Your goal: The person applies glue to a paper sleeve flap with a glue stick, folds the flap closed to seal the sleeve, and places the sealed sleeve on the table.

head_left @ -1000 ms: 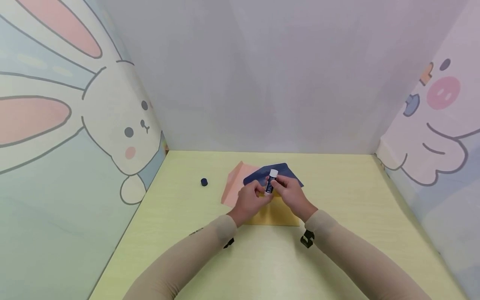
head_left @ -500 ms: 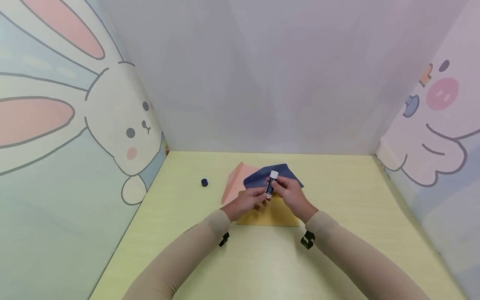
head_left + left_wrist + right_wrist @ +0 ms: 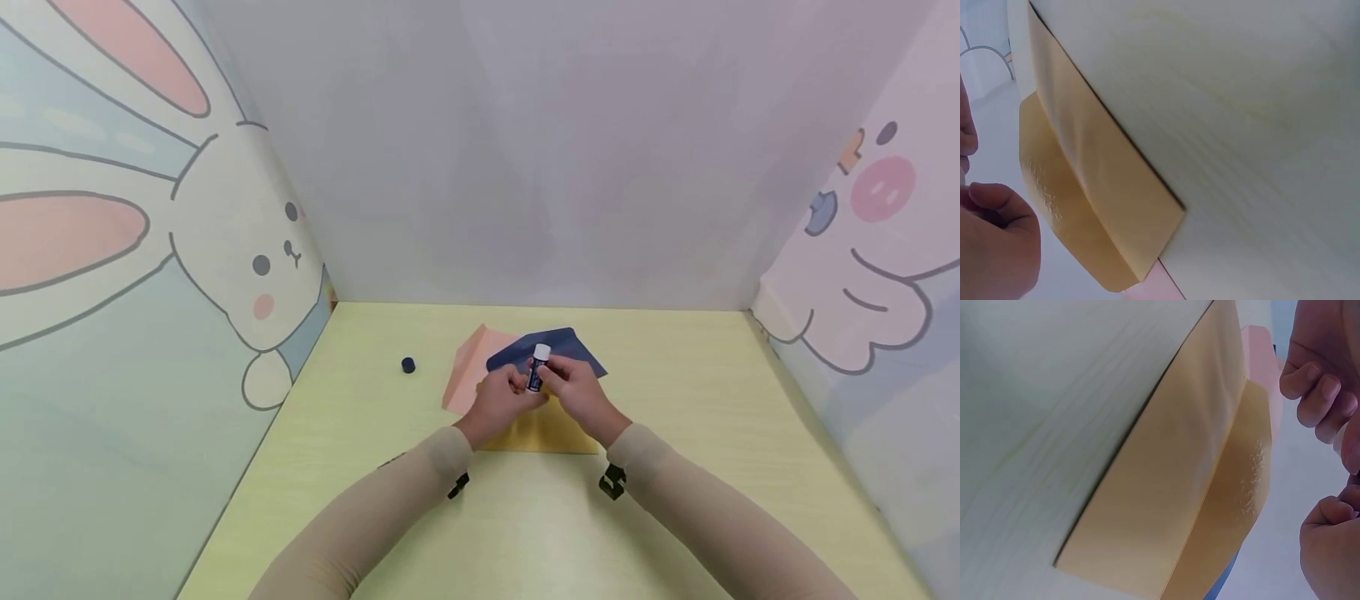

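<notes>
So both hands were on the glue stick: the left hand [image 3: 497,402] had its fingers curled around the lower end, and the right hand [image 3: 579,392] pinched the labelled body. The glue stick [image 3: 536,377] was held nearly upright above the yellow envelope [image 3: 555,429], roughly mid-bench, nearer the far edge of the bench [image 3: 525,533] than the near one. My guess is they were on a twist-or-adjust step, mid gluing, since the unfolded flap [image 3: 1213,544] had whitish marks [image 3: 1254,481] on it that looked like glue. Couldn't tell which end was the glue. If more was wanted, the next move called for freeing one hand to steady the paper and getting the glue end down on the flap. In the way: the pink envelope [image 3: 467,367] and blue envelope [image 3: 572,343] lay partly overlapped toward the far edge, so a sloppy swipe could've smeared them. The dark cap [image 3: 408,365] sat well apart, toward the far left corner, bothering nobody.
</notes>
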Demonstrator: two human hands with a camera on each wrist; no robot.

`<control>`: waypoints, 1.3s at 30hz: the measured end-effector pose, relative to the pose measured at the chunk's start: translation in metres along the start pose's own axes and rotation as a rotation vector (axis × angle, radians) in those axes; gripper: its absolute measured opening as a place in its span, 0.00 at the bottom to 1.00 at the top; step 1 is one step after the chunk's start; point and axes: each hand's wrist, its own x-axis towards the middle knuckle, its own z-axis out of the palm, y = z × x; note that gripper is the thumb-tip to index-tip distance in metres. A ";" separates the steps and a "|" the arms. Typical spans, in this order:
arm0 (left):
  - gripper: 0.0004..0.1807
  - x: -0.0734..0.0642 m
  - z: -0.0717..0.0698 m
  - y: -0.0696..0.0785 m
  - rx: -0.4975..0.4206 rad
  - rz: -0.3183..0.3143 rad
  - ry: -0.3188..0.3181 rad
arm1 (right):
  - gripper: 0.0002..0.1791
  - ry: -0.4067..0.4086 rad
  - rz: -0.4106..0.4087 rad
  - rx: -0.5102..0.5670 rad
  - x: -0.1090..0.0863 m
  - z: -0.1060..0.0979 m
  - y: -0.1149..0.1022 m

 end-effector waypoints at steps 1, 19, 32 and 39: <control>0.25 0.001 0.001 0.001 0.006 0.000 0.007 | 0.22 0.003 -0.004 -0.005 0.000 -0.001 -0.001; 0.18 0.024 -0.015 0.000 -0.080 -0.015 -0.305 | 0.23 0.016 -0.006 -0.019 0.014 -0.020 -0.012; 0.18 0.020 -0.008 0.003 -0.040 0.049 -0.117 | 0.23 0.022 0.010 0.002 0.015 -0.019 -0.011; 0.18 0.017 -0.008 -0.003 -0.100 0.050 -0.171 | 0.21 0.034 -0.008 0.003 0.013 -0.017 -0.007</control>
